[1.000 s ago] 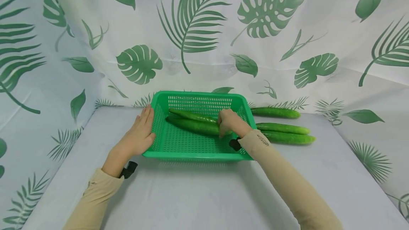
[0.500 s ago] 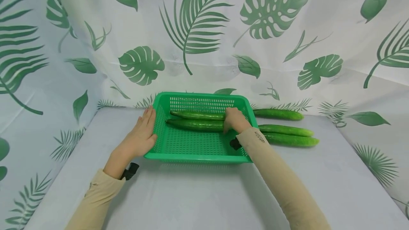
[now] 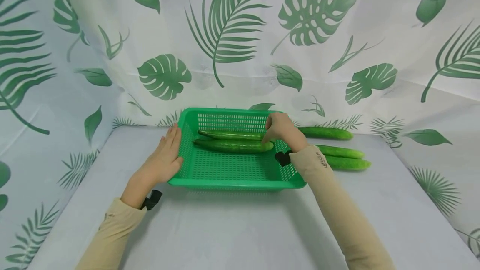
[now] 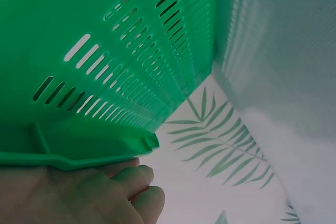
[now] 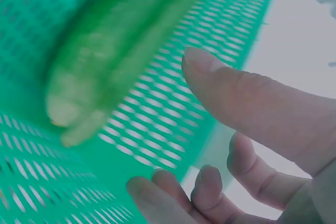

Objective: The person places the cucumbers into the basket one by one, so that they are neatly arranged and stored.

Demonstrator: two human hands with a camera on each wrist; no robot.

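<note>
Two long green cucumbers, a front one (image 3: pixel 232 146) and a back one (image 3: pixel 228 134), lie side by side in a green perforated plastic basket (image 3: pixel 236 185). My left hand (image 3: pixel 163 161) rests against the basket's left rim with fingers extended; the left wrist view shows these fingers (image 4: pixel 89 195) beneath the lip. Above the basket's right end hovers my right hand (image 3: pixel 285 130), hiding the back cucumber's right end in the head view. In the right wrist view its thumb (image 5: pixel 252 95) and fingers are spread apart, holding nothing, beside the two cucumbers' pale ends (image 5: pixel 71 100).
Three more cucumbers lie on the white table (image 3: pixel 232 228) to the right of the basket: one at the back (image 3: pixel 330 133) and a pair, upper (image 3: pixel 345 152) and lower (image 3: pixel 348 163), nearer. A leaf-printed white curtain (image 3: pixel 240 74) stands behind.
My right hand has let go of the back cucumber, which now lies straight alongside the front one, and has risen and shifted right. The left hand has stayed at the rim.
</note>
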